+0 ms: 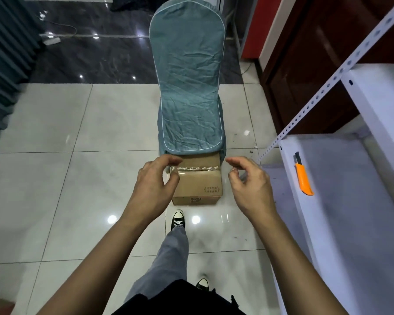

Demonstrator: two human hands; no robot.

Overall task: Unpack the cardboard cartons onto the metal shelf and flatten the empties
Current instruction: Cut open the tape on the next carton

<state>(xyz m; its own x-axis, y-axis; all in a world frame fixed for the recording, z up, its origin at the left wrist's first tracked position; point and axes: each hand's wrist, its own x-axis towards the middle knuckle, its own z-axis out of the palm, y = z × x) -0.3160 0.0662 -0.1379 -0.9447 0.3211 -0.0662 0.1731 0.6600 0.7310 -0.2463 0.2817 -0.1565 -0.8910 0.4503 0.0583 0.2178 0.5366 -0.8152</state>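
Cardboard carton, taped shut along the top seam, sitting against the front of a teal-covered chair, far edge tucked under the cover. Just left of the carton, overlapping its top left corner: left hand, fingers loosely curved, gripping nothing; contact with the carton impossible to tell. Just right of the carton, apart from it: right hand, half-curled, empty. Further right of the carton: white metal shelf, orange utility knife lying on its deck.
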